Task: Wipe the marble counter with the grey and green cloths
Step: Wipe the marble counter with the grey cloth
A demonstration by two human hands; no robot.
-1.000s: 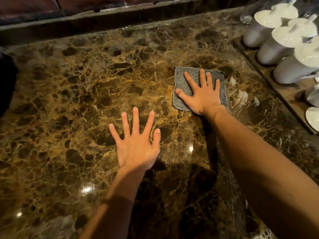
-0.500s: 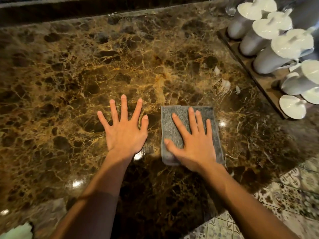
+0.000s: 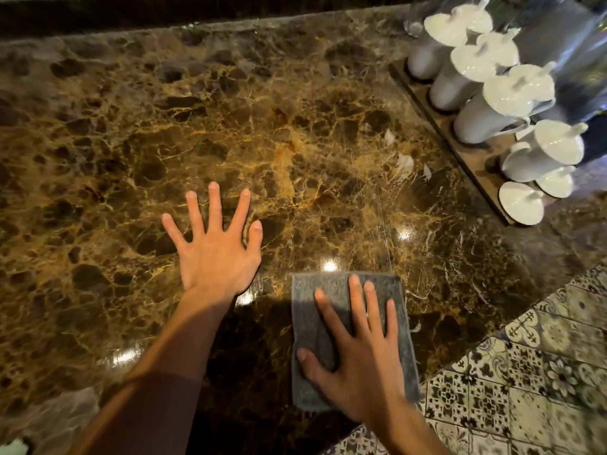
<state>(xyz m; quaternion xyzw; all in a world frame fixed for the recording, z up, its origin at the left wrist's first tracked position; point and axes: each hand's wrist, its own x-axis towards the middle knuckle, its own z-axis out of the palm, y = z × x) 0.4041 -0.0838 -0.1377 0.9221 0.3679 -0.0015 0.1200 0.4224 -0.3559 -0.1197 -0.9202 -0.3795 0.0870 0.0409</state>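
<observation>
The brown marble counter fills most of the view. A folded grey cloth lies at the counter's near edge, slightly overhanging it. My right hand presses flat on the cloth with its fingers spread. To the left of the cloth, my left hand rests flat on the bare marble, fingers apart and holding nothing. A pale green bit, perhaps the green cloth, shows at the bottom left corner, mostly out of frame.
A wooden tray with several white lidded pots stands at the right side of the counter. Small white scraps lie on the marble near the tray. Patterned floor tiles show beyond the counter's near right edge.
My right hand has dragged the grey cloth from the far middle of the counter back to its near edge. The left hand has stayed flat on the marble.
</observation>
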